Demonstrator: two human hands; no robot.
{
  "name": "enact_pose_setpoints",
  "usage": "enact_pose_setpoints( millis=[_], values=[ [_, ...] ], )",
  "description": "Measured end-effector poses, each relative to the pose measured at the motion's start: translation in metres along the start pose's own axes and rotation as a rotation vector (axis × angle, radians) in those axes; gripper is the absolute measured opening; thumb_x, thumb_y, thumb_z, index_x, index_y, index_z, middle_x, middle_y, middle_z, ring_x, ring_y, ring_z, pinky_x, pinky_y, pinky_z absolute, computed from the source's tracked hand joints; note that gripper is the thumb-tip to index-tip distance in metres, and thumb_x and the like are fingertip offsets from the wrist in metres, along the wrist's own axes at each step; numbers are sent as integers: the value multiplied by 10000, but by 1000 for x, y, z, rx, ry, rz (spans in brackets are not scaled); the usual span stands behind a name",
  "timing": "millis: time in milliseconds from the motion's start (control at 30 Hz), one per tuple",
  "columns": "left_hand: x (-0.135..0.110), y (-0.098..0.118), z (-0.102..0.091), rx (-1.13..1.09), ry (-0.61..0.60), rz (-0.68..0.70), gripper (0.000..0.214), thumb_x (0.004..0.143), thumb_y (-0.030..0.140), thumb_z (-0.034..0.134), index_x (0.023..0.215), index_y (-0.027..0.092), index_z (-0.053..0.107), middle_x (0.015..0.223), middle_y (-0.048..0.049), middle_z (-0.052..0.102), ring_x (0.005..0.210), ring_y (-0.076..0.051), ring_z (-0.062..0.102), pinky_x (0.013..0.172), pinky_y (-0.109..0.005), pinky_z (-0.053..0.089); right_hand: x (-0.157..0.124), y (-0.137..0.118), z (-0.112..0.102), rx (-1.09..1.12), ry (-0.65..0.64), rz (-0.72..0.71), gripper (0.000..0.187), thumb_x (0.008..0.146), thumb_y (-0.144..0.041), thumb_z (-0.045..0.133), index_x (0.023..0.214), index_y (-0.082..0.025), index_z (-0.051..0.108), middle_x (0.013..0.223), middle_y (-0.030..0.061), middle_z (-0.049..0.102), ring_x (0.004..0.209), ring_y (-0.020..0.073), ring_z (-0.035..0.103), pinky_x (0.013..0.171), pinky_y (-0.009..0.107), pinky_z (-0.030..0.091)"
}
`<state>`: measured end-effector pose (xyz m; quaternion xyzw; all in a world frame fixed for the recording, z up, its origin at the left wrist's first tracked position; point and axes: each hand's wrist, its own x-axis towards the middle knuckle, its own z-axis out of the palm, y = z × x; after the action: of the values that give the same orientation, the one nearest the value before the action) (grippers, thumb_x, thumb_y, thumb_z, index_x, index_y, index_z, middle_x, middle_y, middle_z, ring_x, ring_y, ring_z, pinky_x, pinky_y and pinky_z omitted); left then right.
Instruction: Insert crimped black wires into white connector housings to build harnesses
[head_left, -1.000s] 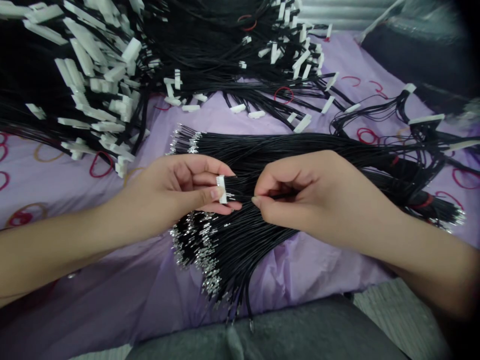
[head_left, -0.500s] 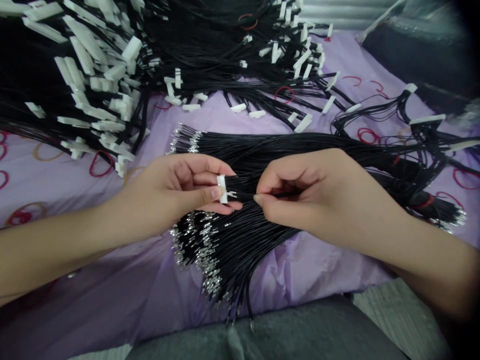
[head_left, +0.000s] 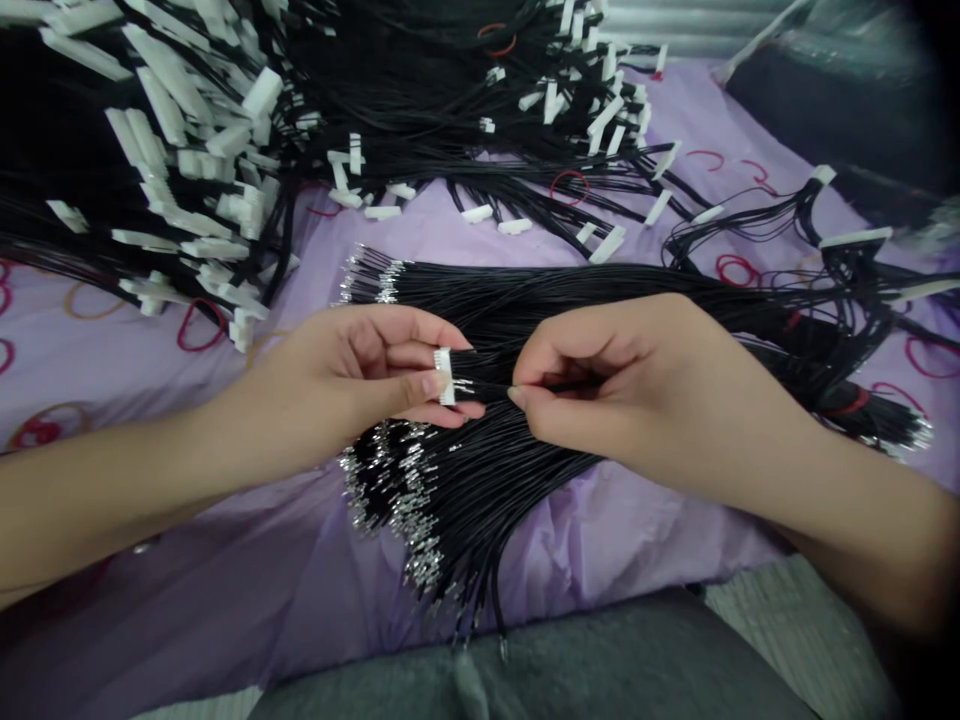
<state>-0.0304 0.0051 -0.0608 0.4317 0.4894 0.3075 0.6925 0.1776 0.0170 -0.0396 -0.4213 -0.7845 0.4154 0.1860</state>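
My left hand pinches a small white plastic connector between thumb and fingers, its open face turned right. My right hand pinches a thin black wire at its end, the metal tip pointing at the connector and almost touching it. Both hands hover over a loose bundle of black wires with silver crimped tips that fans toward me. A second bundle of the same wires lies just behind the hands.
A purple cloth with red rings covers the surface. Piles of finished black harnesses with white connectors fill the back left and top centre. More harnesses lie at the right. Grey fabric lies at the near edge.
The hands barely move; the wire tip in my right hand sits slightly closer to the connector's face.
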Motion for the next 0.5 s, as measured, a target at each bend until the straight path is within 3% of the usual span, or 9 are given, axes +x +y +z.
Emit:
enact_pose_setpoints(
  millis=[500],
  values=[
    [1, -2, -2, -5, -18, 23, 175, 807, 44, 660, 911, 174, 714, 734, 24, 798, 736, -166, 788, 682, -157, 615, 1, 1, -2, -8, -24, -12, 122, 723, -104, 595, 616, -153, 626, 541, -57, 543, 507, 45, 431, 450, 198, 324]
  ],
)
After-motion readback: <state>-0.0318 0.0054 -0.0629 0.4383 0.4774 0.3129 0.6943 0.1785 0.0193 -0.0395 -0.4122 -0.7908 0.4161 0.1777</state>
